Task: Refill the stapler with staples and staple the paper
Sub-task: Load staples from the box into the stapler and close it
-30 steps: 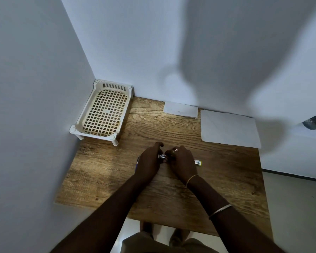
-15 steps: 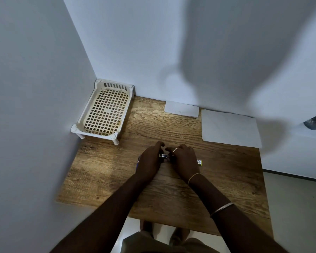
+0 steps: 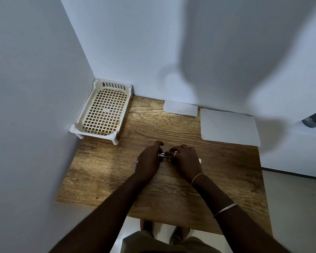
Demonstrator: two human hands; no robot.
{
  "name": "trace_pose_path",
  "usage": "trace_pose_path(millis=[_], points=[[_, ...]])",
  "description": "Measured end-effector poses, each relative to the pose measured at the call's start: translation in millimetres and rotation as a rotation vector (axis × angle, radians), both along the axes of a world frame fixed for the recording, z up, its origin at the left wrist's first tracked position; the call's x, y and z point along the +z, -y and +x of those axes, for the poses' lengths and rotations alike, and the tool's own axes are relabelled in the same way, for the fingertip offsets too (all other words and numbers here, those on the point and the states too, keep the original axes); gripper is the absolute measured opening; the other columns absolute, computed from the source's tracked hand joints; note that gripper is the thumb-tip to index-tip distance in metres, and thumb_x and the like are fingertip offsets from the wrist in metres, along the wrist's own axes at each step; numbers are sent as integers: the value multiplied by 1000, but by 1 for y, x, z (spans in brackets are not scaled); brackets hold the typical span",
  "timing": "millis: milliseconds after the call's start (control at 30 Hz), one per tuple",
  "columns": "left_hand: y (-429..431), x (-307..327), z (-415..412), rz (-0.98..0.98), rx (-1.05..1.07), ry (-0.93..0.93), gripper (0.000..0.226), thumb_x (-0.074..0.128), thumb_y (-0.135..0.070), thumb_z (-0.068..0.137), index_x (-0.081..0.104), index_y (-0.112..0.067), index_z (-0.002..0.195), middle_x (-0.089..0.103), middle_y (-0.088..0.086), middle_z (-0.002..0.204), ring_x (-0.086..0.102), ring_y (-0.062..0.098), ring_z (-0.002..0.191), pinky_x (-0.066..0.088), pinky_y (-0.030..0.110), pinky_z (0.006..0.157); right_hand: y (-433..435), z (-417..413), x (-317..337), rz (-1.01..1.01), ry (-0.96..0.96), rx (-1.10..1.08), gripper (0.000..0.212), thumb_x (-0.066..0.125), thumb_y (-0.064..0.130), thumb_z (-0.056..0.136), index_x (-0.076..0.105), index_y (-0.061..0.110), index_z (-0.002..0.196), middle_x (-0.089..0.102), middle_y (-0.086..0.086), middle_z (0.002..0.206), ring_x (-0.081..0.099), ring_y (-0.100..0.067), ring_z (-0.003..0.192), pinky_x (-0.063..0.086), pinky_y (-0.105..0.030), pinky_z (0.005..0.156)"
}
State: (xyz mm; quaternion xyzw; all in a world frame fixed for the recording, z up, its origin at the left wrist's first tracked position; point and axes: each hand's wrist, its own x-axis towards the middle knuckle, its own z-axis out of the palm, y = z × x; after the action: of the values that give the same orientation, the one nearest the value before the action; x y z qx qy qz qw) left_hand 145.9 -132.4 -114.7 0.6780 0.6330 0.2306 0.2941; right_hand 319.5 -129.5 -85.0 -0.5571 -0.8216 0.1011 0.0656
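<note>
The stapler (image 3: 164,155) shows only a metallic strip at mid-table; two white paper sheets (image 3: 228,126) lie flat by the wall.

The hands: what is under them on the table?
Between the left hand and right hand a shiny metal part of the stapler shows. A small box edge peeks out beside the right hand. The rest is covered.

A wooden table (image 3: 98,170) with a strong grain stands in a corner of pale walls (image 3: 35,70). A cream plastic tray (image 3: 103,110) with a lattice floor and short legs sits far and to the left of the left hand (image 3: 148,162), tucked into the corner against both walls. A grey floor (image 3: 295,207) shows well to the right.
</note>
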Motion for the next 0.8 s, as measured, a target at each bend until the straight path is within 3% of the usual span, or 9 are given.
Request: trace_pose_path(millis=[233,533,700,800], points=[[1,0,-1,5,2,-4,57,78,-16,83,53,-25,133,73,-5,107,67,16,98,54,37,83,-2,0,-2,-17,31,8,22,70,31,89,76,32,110,70,5,117,60,-24,107,40,-39,84],[-1,0,0,-20,14,16,57,81,-22,82,54,-26,132,73,-8,106,66,12,97,51,31,80,0,0,-2,-24,23,-33,21,72,34,87,76,32,107,71,6,113,61,-24,104,42,-41,83],[-1,-1,0,-28,12,3,57,80,-22,82,53,-28,132,73,-9,106,66,13,99,53,38,83,-2,0,1,-98,-55,-109,21,68,33,89,75,35,109,70,11,116,59,-20,108,36,-36,85],[0,-2,0,-21,7,8,57,81,-26,82,53,-28,131,73,-9,106,65,11,98,51,32,81,-5,-2,5,-147,-100,-115,25,67,30,89,74,34,113,70,9,118,59,-20,111,41,-37,90]])
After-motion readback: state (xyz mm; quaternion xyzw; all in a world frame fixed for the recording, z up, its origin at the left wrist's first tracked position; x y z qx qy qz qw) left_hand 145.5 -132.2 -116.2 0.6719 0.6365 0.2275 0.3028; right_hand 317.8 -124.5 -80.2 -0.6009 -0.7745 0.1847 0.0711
